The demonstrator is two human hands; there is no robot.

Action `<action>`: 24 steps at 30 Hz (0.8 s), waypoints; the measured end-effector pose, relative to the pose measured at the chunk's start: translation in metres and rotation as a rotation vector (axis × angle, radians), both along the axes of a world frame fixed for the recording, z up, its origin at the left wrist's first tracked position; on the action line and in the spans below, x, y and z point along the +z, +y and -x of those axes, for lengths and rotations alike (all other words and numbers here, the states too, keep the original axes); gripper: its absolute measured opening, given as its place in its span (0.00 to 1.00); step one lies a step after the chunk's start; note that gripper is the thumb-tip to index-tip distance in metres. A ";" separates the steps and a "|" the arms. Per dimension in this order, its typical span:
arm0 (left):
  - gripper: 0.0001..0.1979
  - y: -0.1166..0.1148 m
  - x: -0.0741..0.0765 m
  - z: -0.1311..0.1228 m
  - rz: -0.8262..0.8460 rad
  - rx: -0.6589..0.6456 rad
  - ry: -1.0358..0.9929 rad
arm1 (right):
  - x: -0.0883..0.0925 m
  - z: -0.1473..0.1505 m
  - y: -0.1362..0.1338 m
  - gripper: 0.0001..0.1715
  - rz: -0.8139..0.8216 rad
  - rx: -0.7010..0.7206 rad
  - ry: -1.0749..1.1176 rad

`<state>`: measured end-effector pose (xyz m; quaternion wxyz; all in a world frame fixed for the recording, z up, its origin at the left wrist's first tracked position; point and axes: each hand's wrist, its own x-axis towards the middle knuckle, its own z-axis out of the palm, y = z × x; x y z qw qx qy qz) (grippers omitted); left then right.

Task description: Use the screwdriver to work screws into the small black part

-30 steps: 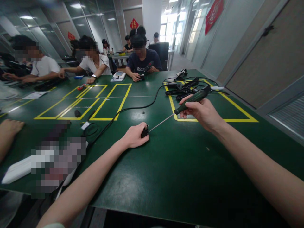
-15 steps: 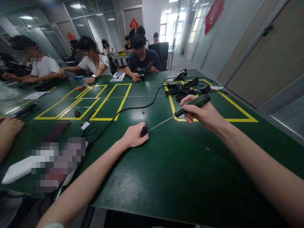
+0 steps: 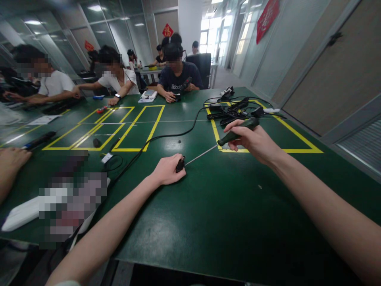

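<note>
A screwdriver with a dark green handle and a long thin metal shaft is held in my right hand, its fingers closed around the handle. The shaft slants down to the left, and its tip meets a small black part. My left hand grips that part against the green tabletop, with fingers wrapped round it. Most of the part is hidden by the fingers, so its exact kind cannot be made out.
A black cable runs across the table to a heap of black cords at the back right. Yellow tape marks rectangles. A white object lies at left, near a co-worker's hand. Another person sits opposite.
My right hand has turned slightly on the screwdriver's handle, which sits a little further left. My left hand and the black part have stayed in place.
</note>
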<state>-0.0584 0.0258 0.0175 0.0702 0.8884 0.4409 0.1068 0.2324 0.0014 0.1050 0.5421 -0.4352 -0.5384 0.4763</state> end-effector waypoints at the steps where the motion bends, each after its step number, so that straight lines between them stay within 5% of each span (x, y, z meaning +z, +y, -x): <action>1: 0.05 0.000 0.000 0.000 0.003 0.003 0.002 | 0.000 -0.001 0.000 0.29 -0.007 -0.006 -0.016; 7: 0.05 0.000 -0.002 0.000 0.004 0.000 0.000 | -0.001 -0.003 -0.003 0.25 -0.029 -0.018 -0.131; 14: 0.05 0.000 0.000 0.000 0.006 -0.003 -0.003 | 0.000 -0.002 -0.002 0.20 -0.006 0.003 -0.023; 24: 0.04 0.001 -0.001 0.001 0.005 0.014 -0.027 | -0.007 -0.004 0.008 0.24 -0.073 -0.191 0.085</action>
